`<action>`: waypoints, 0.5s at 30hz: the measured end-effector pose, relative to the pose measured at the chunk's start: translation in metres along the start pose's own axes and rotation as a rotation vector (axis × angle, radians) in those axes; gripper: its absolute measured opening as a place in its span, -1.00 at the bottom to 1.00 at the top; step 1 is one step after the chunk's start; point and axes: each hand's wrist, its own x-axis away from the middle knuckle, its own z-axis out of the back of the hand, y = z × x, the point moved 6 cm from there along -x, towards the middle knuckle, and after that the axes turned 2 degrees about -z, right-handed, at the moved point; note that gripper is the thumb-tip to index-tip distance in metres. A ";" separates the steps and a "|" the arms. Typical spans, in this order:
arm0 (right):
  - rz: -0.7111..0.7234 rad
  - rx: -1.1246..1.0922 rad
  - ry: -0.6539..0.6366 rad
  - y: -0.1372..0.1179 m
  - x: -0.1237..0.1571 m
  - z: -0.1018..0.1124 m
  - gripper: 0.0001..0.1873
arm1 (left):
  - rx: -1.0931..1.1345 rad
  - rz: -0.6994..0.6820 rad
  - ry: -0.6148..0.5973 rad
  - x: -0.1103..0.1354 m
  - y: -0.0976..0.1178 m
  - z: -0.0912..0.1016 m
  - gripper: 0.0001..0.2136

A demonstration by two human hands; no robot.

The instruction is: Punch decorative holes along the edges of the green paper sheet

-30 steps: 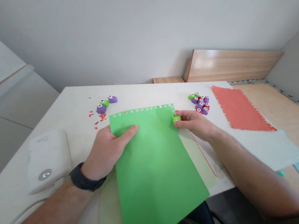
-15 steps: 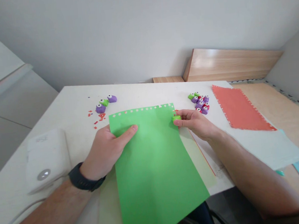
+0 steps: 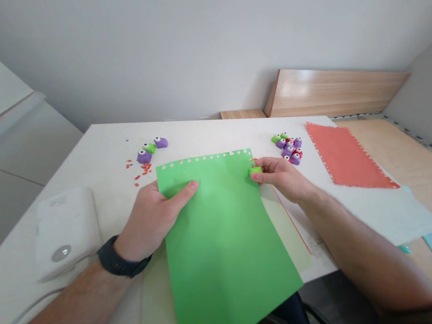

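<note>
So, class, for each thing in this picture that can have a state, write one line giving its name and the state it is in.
green paper sheet, lying flat, small holes punched along its top edge
left hand, open, pressing on the sheet
right hand, pinching the punch
green craft punch, held at the sheet's right edge
red paper sheet, lying flat, edges punched
cluster of craft punches, sitting bunched together

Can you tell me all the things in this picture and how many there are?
green paper sheet: 1, bright green, on the table, small holes along its far edge
pale green sheet: 1, pale green, under the green sheet
red paper sheet: 1, orange-red, right side of table
paper punches: 3, purple and green, far left
more paper punches: several, purple, green, red, far right of the green sheet
paper bits: many, red, near the left punches
white box: 1, white, left
wristwatch: 1, black, left wrist
green paper punch: 1, green, in right hand
left hand: 1, pressing the green sheet
right hand: 1, at the sheet's edge
</note>
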 end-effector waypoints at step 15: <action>0.012 0.042 -0.006 0.011 -0.004 0.002 -0.60 | -0.065 0.001 -0.018 0.001 0.007 -0.001 -0.58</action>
